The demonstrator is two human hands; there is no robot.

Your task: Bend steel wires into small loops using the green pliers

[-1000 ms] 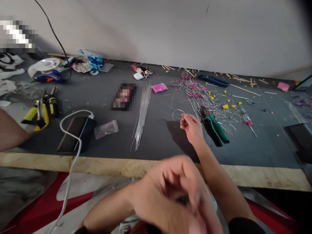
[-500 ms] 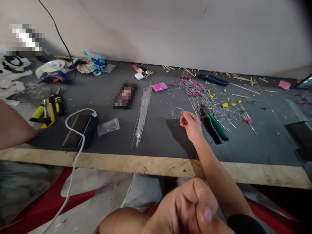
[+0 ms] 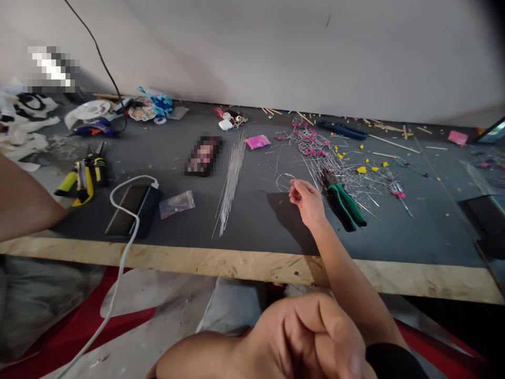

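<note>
My right hand [image 3: 307,204] is just above the grey tabletop, with thumb and fingers pinched on a thin metal wire [image 3: 277,182] bent into a round loop. Just right of that hand lie green-and-black handled pliers [image 3: 347,206], beside a tangled heap of wires with pink beads [image 3: 311,142]. A bundle of straight wires [image 3: 232,181] rests to its left. Close to the camera, my left hand [image 3: 307,337] is curled closed near the dark band on my right arm. Its fingertips run toward the bottom edge, and anything inside them is hidden.
Left on the table [image 3: 260,231] are a power bank [image 3: 128,210] with a white cable, yellow-black cutters [image 3: 84,173], a small plastic bag [image 3: 177,204] and a phone [image 3: 203,155]. A pink packet [image 3: 258,142] lies behind. Another person's arm [image 3: 27,200] enters from the left.
My left hand has shifted slightly right and down, and its thumb is less visible. My right hand keeps its pinch on the wire loop. The camera view has moved a little.
</note>
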